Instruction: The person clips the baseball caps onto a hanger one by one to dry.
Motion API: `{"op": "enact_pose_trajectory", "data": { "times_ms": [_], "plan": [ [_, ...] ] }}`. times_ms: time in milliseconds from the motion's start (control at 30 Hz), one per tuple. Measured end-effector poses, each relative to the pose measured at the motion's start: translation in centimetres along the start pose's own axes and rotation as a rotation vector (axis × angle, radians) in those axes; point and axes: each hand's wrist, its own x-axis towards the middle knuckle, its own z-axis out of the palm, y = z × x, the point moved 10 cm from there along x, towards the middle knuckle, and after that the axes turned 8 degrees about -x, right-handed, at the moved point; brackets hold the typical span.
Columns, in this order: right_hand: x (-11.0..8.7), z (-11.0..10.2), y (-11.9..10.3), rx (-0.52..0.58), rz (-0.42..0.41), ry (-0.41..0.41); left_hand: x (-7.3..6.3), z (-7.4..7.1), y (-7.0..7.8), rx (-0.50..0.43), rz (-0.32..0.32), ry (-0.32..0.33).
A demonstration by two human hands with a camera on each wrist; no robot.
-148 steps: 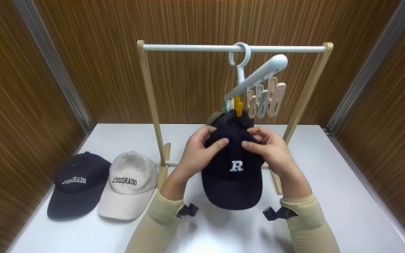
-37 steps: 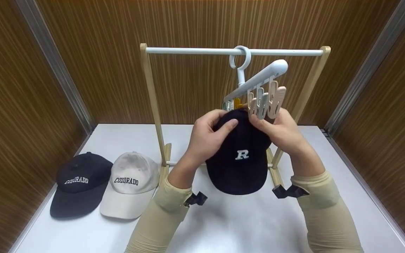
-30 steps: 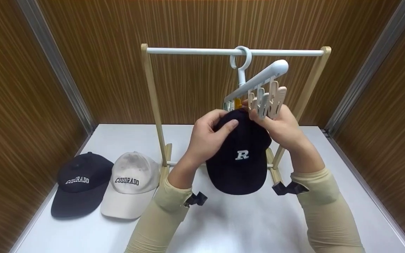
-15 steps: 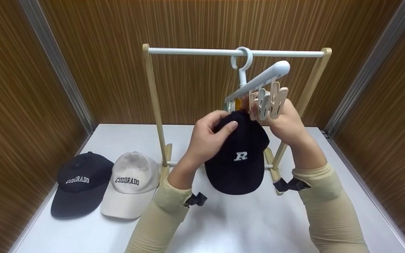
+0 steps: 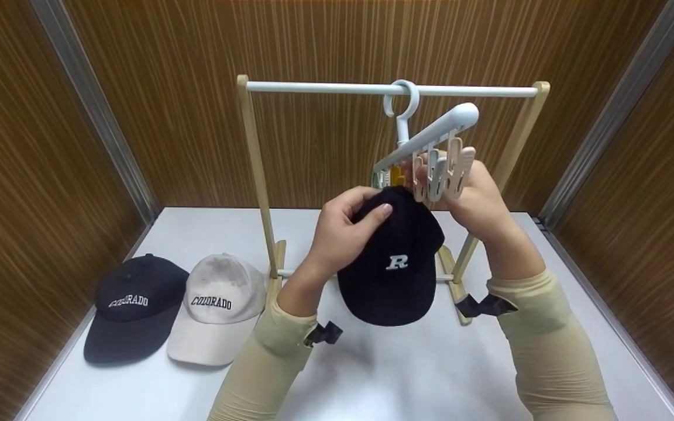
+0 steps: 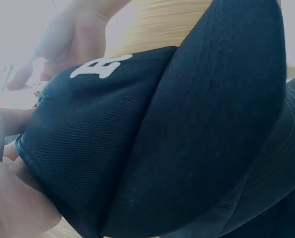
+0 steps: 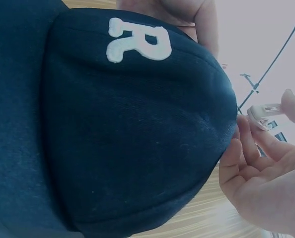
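A dark baseball cap [image 5: 388, 295] with a white letter R hangs brim-down in front of the rack. My left hand [image 5: 340, 231] grips the upper left of its crown, thumb in front and fingers behind. My right hand [image 5: 478, 202] is raised beside the cap's top, its fingers partly hidden behind the hanging clips. In the right wrist view it pinches a pale clothespin [image 7: 260, 115] between thumb and fingers, right at the top edge of the crown. Above runs a white hanger [image 5: 430, 131] with several clothespins, including a yellow clothespin [image 5: 396, 175] farther back.
The hanger hooks over the white bar [image 5: 325, 88] of a wooden-legged rack [image 5: 253, 169]. On the white table [image 5: 419, 374], a dark Colorado cap [image 5: 132, 333] and a beige Colorado cap [image 5: 205, 342] lie side by side at left. Wood-grain walls [image 5: 167, 117] enclose the table.
The cap has gone up against the clips, covering what hung behind it. My right hand has let go of its crown and risen to the clothespins; my left hand keeps its grip.
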Motion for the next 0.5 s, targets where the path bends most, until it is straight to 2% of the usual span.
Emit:
{"op": "enact_pose_trajectory", "data": {
  "times_ms": [233,500],
  "plan": [
    [-0.18,-0.44,-0.29,-0.055,0.053,0.071,-0.2,-0.16,-0.15,-0.025,-0.018,-0.008],
    [-0.08,-0.38,-0.54,0.001,0.08,0.104,-0.49,-0.48,-0.06,-0.085,-0.007,-0.013]
  ]
}}
